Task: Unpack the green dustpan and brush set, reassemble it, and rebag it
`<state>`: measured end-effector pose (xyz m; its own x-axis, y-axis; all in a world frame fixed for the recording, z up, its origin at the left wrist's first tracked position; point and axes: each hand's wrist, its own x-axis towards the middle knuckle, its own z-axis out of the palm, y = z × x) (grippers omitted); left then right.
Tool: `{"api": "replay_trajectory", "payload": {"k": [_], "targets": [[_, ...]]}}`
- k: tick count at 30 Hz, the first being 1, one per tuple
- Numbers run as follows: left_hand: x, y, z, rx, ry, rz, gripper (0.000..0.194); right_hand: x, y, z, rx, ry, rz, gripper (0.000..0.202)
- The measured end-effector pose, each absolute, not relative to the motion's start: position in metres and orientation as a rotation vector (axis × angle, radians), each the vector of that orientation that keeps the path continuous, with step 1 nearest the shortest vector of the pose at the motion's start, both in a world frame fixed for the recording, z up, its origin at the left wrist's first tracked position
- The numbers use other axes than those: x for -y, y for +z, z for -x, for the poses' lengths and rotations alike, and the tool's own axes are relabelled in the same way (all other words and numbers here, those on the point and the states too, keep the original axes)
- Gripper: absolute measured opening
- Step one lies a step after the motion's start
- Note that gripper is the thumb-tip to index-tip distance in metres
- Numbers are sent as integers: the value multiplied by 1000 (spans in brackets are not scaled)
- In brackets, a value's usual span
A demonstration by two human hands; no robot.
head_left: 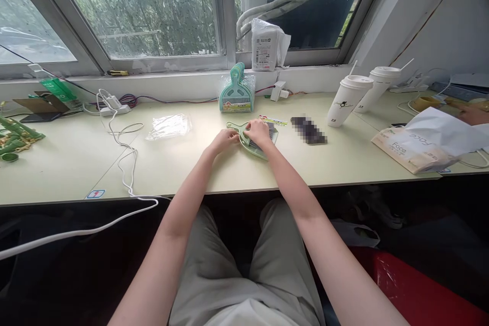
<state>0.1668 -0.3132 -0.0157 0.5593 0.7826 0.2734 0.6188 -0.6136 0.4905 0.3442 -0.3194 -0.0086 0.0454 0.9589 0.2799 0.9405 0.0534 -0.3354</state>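
The green dustpan [255, 152] lies directly under the fingers of the right hand [259, 132] and just to the right of the left hand's fingertips. Its long axis runs sideways — the handle [234, 125] points left, just beyond the left fingertips, while the wide pan spreads below and to the right of the right fingers. The right hand is nearer the pan's middle; the left is nearer the handle.

The right fingers bend down over the grey-bristled brush [271, 131] in the pan, but how firmly they grip cannot be told. The left hand [226, 138] has its fingertips at the near edge by the handle; whether they pinch it is hidden. Beyond the fingers stands a stack of similar dustpans [237, 92] — a clear plastic packet [169, 127] lies well to their left.
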Motion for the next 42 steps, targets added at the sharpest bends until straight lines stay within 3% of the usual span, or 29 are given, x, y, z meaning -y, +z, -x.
{"api": "replay_trajectory", "payload": {"k": [4, 8, 10, 15, 21, 28, 33, 42], "targets": [[315, -14, -163, -1312, 862, -2651, 14, 323, 3, -354, 1909, 205, 1969, 23], [313, -18, -156, -1380, 939, -2778, 51, 327, 12, -362, 1962, 322, 1964, 24], [312, -22, -156, -1354, 872, -2748, 58, 329, 15, -365, 2017, 366, 1936, 22], [308, -30, -156, -1339, 768, -2621, 52, 335, 22, -370, 2155, 438, 1858, 19], [304, -32, -154, -1457, 712, -2623, 24, 337, 27, -378, 2289, 592, 1797, 21], [312, -25, -158, -1347, 764, -2817, 50, 335, 20, -370, 2278, 521, 1776, 18], [315, -22, -165, -1101, 729, -3157, 33, 330, 12, -367, 2185, 477, 1704, 17], [306, -29, -167, -1211, 631, -3167, 31, 322, 2, -363, 2108, 379, 1738, 15]]}}
